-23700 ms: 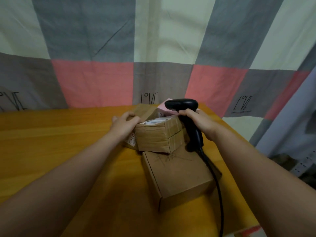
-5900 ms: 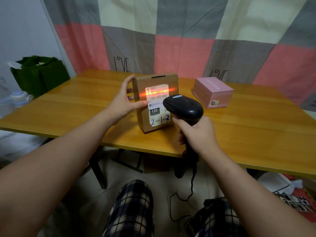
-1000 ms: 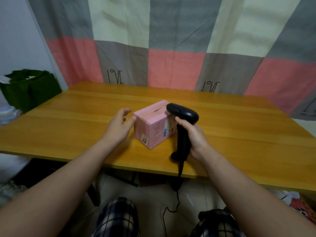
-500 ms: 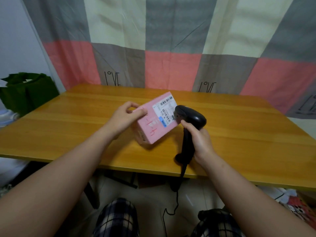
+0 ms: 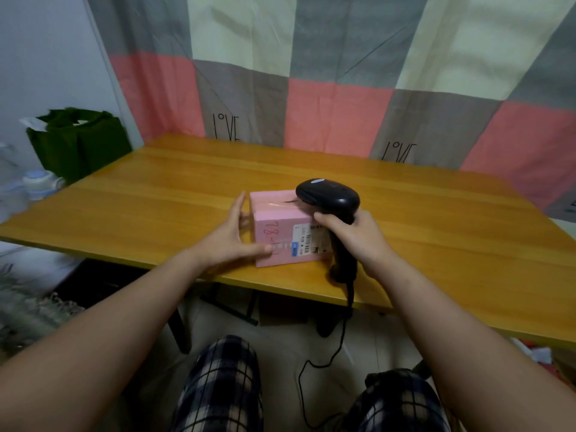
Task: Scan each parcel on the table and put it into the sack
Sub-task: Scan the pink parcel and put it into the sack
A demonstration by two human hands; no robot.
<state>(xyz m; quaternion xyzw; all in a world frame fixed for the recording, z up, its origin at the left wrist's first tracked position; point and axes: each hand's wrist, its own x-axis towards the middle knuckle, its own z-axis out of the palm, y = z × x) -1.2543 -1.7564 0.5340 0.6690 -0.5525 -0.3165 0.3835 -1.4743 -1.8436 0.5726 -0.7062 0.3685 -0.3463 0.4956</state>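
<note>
A pink parcel (image 5: pixel 279 227) stands on the wooden table (image 5: pixel 442 241) near its front edge, with a white barcode label low on the face toward me. My left hand (image 5: pixel 229 241) holds the parcel's left side, thumb across the front face, fingers along the side. My right hand (image 5: pixel 353 236) grips the handle of a black barcode scanner (image 5: pixel 327 194), whose head sits over the parcel's top right corner. The green sack (image 5: pixel 79 141) stands open off the table's far left end.
The scanner's black cable (image 5: pixel 343 335) hangs over the front edge down to the floor between my knees. A patchwork curtain (image 5: pixel 336 113) hangs behind the table. Pale bottles (image 5: pixel 40 183) sit low at the left, below the sack.
The pink parcel, lifted and tilted with its label up half a second ago, now stands on the table with the label facing me. The scanner head has moved over its top right corner.
</note>
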